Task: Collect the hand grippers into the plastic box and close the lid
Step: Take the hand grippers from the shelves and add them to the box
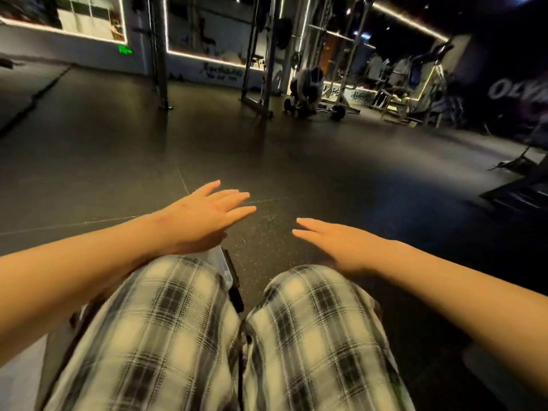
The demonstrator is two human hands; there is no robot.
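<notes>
Left hand (204,215) flat, fingers spread, holding nothing; right hand (335,241) same, released, at 3 o'clock of it, well apart. Both hovering over dark rubber floor (267,161) above plaid-trousered knees (184,321). Between knees, at 6 o'clock of left hand: clear plastic edge (224,266) with a dark strip beside it, probably the plastic box, mostly hidden. No hand grippers visible anywhere. Risks, judged: reaching blind under legs and knocking box; head aimed too far out, missing grippers; dim light hiding dark handles against floor.
</notes>
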